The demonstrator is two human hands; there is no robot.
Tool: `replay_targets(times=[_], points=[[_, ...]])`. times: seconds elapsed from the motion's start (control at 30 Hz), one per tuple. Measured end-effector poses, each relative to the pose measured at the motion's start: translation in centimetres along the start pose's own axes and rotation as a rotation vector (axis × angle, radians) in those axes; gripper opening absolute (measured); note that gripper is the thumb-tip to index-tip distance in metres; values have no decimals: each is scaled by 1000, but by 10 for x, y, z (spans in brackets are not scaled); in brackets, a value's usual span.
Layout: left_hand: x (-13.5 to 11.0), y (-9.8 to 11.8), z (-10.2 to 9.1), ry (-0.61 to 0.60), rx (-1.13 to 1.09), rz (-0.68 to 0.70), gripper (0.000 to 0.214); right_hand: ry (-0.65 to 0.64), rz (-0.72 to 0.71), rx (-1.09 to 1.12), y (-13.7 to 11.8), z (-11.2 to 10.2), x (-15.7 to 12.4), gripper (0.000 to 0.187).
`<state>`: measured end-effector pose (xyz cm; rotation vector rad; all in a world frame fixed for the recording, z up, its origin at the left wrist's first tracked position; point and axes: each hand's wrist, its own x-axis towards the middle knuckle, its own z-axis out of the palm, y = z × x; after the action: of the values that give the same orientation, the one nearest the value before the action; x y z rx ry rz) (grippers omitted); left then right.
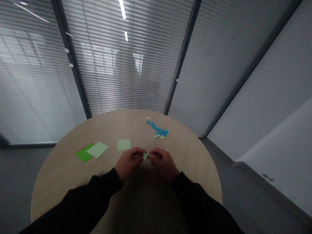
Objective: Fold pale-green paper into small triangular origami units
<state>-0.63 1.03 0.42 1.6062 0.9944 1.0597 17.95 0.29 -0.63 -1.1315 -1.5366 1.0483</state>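
My left hand and my right hand meet over the middle of a round wooden table. Both pinch a small folded piece of pale green paper held upright between the fingertips. Both hands are closed on it. Black sleeves cover both arms. A pale green sheet lies flat just beyond my left hand.
To the left lie a pale green sheet overlapping a bright green sheet. Farther back sits a row of small blue folded paper pieces with a few pale ones at its ends. Glass walls with blinds stand behind the table.
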Motion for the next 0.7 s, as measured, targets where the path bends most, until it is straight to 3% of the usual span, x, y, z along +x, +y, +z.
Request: replay_targets(times=[0.13,0.27,0.4,0.53,0.7], points=[[1,-4,0,74,6,13,35,104,-38,-50,5,-8,7,23],[2,-10,-1,144,28,-3,29,434,-85,-166,19,-37,24,27],[3,-11,0,138,60,-9,25,638,-30,-343,42,-69,44,32],[3,-12,0,114,115,9,23,686,39,-623,56,-83,59,34],[4,-15,-1,87,152,13,22,733,127,-713,61,-85,74,31]])
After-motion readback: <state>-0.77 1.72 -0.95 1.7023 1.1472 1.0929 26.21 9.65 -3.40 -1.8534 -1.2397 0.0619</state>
